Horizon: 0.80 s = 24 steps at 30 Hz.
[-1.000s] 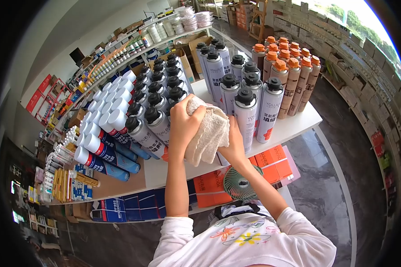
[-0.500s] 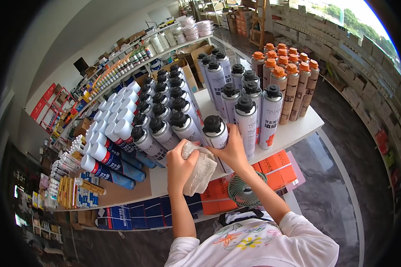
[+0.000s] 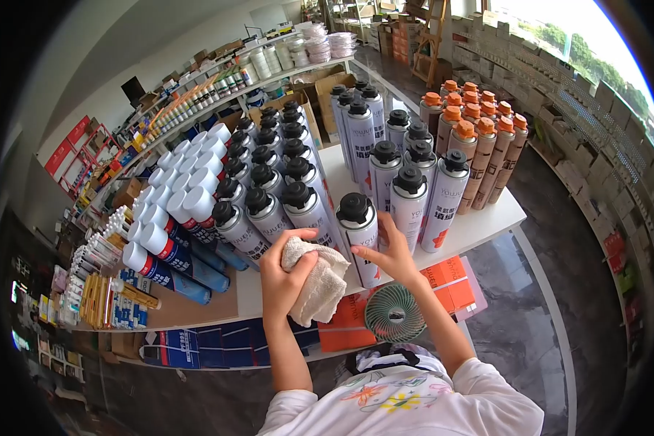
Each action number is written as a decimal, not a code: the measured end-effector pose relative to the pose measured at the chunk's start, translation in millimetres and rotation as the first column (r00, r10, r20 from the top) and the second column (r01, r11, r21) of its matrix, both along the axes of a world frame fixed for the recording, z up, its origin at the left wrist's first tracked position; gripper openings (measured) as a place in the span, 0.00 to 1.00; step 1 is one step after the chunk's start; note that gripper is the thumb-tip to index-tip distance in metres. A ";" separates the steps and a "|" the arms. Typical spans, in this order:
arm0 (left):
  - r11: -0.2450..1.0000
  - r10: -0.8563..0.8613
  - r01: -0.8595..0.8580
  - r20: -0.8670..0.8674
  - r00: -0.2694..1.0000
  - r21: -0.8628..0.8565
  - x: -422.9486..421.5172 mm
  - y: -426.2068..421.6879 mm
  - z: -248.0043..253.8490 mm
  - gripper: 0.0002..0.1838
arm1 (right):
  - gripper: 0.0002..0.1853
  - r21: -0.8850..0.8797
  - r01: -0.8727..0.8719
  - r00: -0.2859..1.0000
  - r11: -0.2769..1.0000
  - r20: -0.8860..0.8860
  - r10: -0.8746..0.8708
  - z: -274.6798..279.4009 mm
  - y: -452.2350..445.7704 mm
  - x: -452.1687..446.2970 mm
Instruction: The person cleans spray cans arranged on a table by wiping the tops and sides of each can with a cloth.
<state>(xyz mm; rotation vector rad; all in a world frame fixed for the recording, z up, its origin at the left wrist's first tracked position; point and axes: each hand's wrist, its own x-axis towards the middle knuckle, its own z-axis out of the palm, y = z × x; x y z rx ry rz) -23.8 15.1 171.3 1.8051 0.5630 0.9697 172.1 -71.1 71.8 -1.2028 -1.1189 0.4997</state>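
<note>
A folded beige cloth (image 3: 320,287) is held in my left hand (image 3: 280,272), its thumb pressed over the front and its lower part hanging free. My right hand (image 3: 396,256) curls round the right side of a white foam can (image 3: 357,231) with a black cap, thumb across its front. That can stands upright at the table's front edge, close beside the cloth. Left of it are rows of matching black-capped cans (image 3: 264,214). To its right stand several more, the nearest being another white can (image 3: 408,207).
Orange-capped brown cans (image 3: 479,163) stand at the right end of the white table (image 3: 479,231). White-capped blue cans (image 3: 168,254) fill the left side. Below are orange boxes (image 3: 443,283), a green fan (image 3: 395,314) and blue boxes (image 3: 229,345). Stocked shelves line the room.
My left hand and the cloth have moved slightly left and down, away from the can. My right hand has shifted slightly right and its fingers have loosened a little. The view has shifted slightly.
</note>
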 end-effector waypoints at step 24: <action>0.996 -0.049 0.055 0.085 0.995 -0.071 54.9 1.4 -2.3 0.19 | 0.38 0.117 0.490 0.863 0.864 0.078 -0.499 -21.5 18.1 -52.5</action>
